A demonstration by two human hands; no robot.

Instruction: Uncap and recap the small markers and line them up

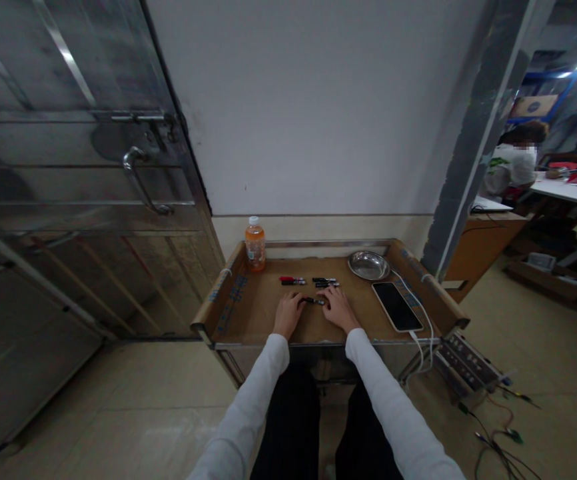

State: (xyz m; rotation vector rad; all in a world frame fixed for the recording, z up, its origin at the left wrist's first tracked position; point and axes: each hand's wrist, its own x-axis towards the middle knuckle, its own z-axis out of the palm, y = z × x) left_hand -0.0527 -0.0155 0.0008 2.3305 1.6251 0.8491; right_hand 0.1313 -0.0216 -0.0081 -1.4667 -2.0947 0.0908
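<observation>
A black marker (313, 301) lies crosswise between my two hands, low over the brown cart top (253, 320). My left hand (288, 313) has its fingers closed on the marker's left end. At the other end, the fingers of my right hand (337, 308) are closed on it too. Just beyond my hands are a red marker (288, 279) with a dark one beside it, and a small group of black markers (324, 281) to the right.
An orange drink bottle (255, 245) stands at the back left. At the right are a round metal dish (368, 265) and a phone (397, 307) with a white cable (426, 320). Raised sides edge the cart. A person (518, 163) is in the far right background.
</observation>
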